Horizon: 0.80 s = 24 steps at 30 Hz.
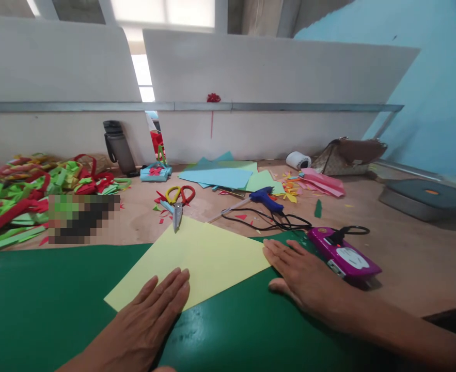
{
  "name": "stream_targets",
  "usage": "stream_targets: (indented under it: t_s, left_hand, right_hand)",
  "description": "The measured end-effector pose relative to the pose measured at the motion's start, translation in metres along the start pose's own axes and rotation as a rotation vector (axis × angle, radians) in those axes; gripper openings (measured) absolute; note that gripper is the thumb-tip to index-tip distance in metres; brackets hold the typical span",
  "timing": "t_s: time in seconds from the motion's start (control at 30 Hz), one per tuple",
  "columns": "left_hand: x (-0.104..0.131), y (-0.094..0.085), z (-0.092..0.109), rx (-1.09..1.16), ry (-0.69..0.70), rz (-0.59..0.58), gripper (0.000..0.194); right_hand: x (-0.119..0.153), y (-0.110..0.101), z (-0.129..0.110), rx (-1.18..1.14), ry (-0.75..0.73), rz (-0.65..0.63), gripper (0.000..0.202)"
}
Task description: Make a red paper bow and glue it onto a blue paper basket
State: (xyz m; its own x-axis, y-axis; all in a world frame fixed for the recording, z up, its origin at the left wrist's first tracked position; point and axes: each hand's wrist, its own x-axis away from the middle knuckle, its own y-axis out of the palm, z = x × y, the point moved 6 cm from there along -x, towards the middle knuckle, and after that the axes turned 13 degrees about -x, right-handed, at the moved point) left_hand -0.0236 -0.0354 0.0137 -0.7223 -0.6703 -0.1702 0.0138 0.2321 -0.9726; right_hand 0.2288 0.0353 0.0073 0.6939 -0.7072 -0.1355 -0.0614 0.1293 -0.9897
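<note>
A pale yellow sheet of paper (pixel 204 253) lies at a slant on a green mat (pixel 220 341). My left hand (pixel 150 310) rests flat on the sheet's near edge, fingers stretched out. At the sheet's right corner, the fingertips of my right hand (pixel 301 274) touch the paper, with the thumb spread away on the green mat. Neither hand grips anything. Scissors (pixel 178 201) with one yellow and one red handle lie just beyond the sheet, blades toward me and over its far corner. A blue glue gun (pixel 267 198) with a clear glue stick lies behind the sheet.
A purple power strip (pixel 344 253) with a black plug sits beside my right hand. Green and red paper strips (pixel 18 201) heap at left. Blue and green sheets (pixel 223 174), a dark bottle (pixel 119 147), a bag (pixel 347 155) and a lidded container (pixel 425 199) stand farther back.
</note>
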Motion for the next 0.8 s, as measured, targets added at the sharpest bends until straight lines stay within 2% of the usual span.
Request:
stream_targets:
  t_s: [0.1, 0.17, 0.37, 0.47, 0.6, 0.7, 0.8]
  left_hand:
    - [0.006, -0.002, -0.002, -0.008, -0.040, 0.041, 0.078]
    - [0.007, -0.005, -0.001, -0.012, -0.052, 0.069, 0.078]
    - [0.013, -0.010, -0.004, -0.073, -0.091, 0.144, 0.075]
    - [0.008, -0.013, -0.007, -0.161, -0.140, 0.115, 0.067]
    - [-0.020, -0.023, -0.003, -0.246, -0.261, 0.040, 0.065]
    - [-0.044, -0.028, 0.002, -0.168, -0.324, 0.011, 0.062]
    - [-0.055, -0.033, -0.002, 0.110, -0.376, 0.037, 0.038]
  right_hand:
    - [-0.005, -0.002, -0.009, 0.123, -0.228, 0.121, 0.024]
    - [-0.009, -0.004, -0.018, 0.177, -0.323, 0.166, 0.025]
    - [-0.019, -0.014, -0.036, 0.300, -0.362, 0.232, 0.025]
    - [-0.024, -0.035, -0.043, 0.374, -0.375, 0.289, 0.024]
    - [-0.030, -0.079, -0.055, 0.410, -0.353, 0.474, 0.026]
    - [-0.032, -0.106, -0.066, 0.382, -0.343, 0.595, 0.027]
    - [-0.030, -0.126, -0.074, 0.306, -0.345, 0.679, 0.029]
